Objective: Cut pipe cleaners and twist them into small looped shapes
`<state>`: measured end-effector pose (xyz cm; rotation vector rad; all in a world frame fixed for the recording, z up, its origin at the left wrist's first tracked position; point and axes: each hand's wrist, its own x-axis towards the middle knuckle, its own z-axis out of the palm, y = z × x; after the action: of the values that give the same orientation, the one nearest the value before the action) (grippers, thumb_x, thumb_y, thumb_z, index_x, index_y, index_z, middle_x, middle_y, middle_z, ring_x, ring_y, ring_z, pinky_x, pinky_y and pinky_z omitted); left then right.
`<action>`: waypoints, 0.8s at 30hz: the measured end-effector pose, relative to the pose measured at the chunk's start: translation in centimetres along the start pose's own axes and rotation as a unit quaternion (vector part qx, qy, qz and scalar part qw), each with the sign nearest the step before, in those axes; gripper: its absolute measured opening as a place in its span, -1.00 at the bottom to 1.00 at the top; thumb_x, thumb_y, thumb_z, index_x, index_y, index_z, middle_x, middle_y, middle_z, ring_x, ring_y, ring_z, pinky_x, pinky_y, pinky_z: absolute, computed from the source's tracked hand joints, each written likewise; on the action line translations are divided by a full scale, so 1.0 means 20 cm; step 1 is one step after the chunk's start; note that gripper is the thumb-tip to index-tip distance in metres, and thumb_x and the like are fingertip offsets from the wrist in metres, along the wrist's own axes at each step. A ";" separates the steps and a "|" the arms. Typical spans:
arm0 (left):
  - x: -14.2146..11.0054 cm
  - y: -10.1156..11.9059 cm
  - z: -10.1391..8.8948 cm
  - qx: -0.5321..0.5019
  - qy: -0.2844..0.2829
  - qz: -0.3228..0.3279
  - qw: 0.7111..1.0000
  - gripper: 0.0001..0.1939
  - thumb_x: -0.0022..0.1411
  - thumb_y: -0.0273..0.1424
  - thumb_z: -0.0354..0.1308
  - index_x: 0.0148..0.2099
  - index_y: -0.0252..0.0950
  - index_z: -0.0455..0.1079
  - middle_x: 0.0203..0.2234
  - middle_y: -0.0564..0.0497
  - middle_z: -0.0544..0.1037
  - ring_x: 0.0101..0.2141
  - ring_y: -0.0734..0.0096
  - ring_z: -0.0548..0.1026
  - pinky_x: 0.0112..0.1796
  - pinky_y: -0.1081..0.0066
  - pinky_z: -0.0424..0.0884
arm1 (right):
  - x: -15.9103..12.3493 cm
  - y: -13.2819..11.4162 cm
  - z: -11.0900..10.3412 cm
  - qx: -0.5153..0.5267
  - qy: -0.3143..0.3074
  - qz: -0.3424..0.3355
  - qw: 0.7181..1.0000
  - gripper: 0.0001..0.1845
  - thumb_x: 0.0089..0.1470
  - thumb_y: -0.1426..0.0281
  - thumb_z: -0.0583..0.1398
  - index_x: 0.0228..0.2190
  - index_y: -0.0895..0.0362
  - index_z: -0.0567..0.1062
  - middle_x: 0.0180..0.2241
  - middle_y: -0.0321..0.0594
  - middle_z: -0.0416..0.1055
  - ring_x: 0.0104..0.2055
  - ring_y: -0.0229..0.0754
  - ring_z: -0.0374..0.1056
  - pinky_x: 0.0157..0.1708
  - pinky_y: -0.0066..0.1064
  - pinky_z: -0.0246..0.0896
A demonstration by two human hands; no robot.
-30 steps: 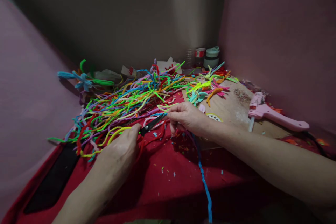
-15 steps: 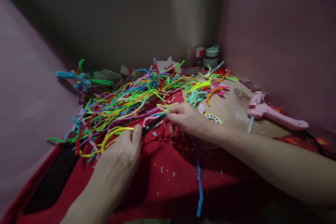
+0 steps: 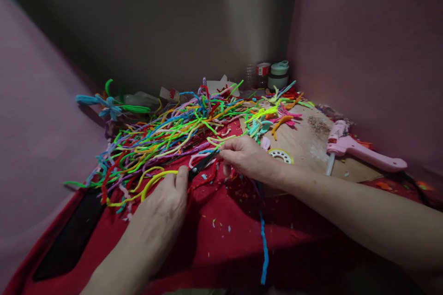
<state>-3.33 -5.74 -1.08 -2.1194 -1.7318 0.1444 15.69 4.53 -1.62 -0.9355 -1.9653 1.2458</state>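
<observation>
Can't make out any text on the red label (image 3: pixel 263 70) of the clear bottle (image 3: pixel 262 84) way in the back, too tiny. Same w/ the red mark on a white packet (image 3: pixel 167 93) over to the left, just a blur tbh. Right beside the bottle, see a mint lidded container (image 3: pixel 278 71).

Gripping scissors (image 3: pixel 202 166) in the left hand (image 3: pixel 164 205): black blades, yellow handle. Pinching thumb n finger together at the blade tips w/ the right hand (image 3: pixel 249 156), can't tell on what. So, scissors btwn both, over the red-covered tabletop (image 3: pixel 221 258). Got a blue fuzzy strand (image 3: pixel 264 249) dangling below the right hand, upper end hidden.

Beyond that, a huge tangled pile (image 3: pixel 173 133) of multicolor strands, w/ a blue fuzzy flower (image 3: pixel 110 108) at its far L. To the R, a tan board (image 3: pixel 308 133) w/ short fuzzy bits (image 3: pixel 266 113), a holey white disc (image 3: pixel 282 156) w/ yellow rim, n a pink glue gun (image 3: pixel 363 150). In the way: R forearm (image 3: pixel 332 198), across the board's near edge. Also a flat black slab (image 3: pixel 71 235), near L.
</observation>
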 end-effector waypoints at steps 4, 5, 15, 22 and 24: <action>-0.01 -0.01 0.02 -0.001 0.017 0.010 1.000 -0.51 0.15 -0.70 -0.24 0.10 -0.50 0.25 -0.30 -0.24 0.51 -0.35 0.18 0.54 -0.37 0.30 0.47 | 0.00 0.01 0.00 -0.002 0.004 -0.006 1.000 -0.70 -0.01 0.52 0.03 -0.69 0.22 0.39 -0.73 -0.30 0.34 -0.72 -0.46 0.05 -0.66 -0.58 -0.07; -0.01 -0.01 0.03 0.001 0.021 0.012 1.000 -0.50 0.14 -0.70 -0.24 0.10 -0.50 0.25 -0.30 -0.25 0.52 -0.35 0.19 0.55 -0.37 0.30 0.47 | 0.00 0.01 0.00 -0.002 0.005 -0.005 1.000 -0.70 -0.01 0.52 0.03 -0.70 0.22 0.39 -0.73 -0.30 0.34 -0.72 -0.46 0.05 -0.66 -0.58 -0.07; -0.04 -0.06 0.14 -0.083 0.062 0.037 0.994 -0.57 0.16 -0.63 -0.19 0.06 -0.42 0.23 -0.28 -0.19 0.53 -0.34 0.30 0.54 -0.35 0.41 0.43 | 0.00 0.01 0.00 0.078 -0.012 0.024 0.997 -0.73 -0.02 0.49 0.07 -0.69 0.22 0.38 -0.76 -0.32 0.31 -0.73 -0.46 0.02 -0.70 -0.57 -0.13; -0.01 -0.15 0.19 -0.145 -0.016 0.048 0.988 -0.60 0.24 -0.49 -0.19 0.10 -0.31 0.21 -0.27 -0.13 0.52 -0.37 0.31 0.51 -0.36 0.39 0.38 | 0.04 0.00 -0.04 0.281 0.051 0.076 0.955 -0.81 -0.09 0.50 0.14 -0.67 0.21 0.33 -0.75 -0.28 0.34 -0.80 -0.46 -0.05 -0.78 -0.55 -0.22; 0.02 -0.17 0.17 -0.161 -0.053 0.049 0.984 -0.61 0.27 -0.44 -0.17 0.12 -0.27 0.21 -0.25 -0.11 0.52 -0.33 0.30 0.51 -0.33 0.37 0.38 | 0.06 0.01 -0.05 0.332 0.067 0.076 0.938 -0.88 -0.10 0.51 0.16 -0.62 0.22 0.35 -0.75 -0.28 0.35 -0.81 -0.46 -0.04 -0.79 -0.56 -0.27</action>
<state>-7.42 -3.96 -2.91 -2.4691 -1.8133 0.0022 15.93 6.07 -1.25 -0.7940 -1.2367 1.7261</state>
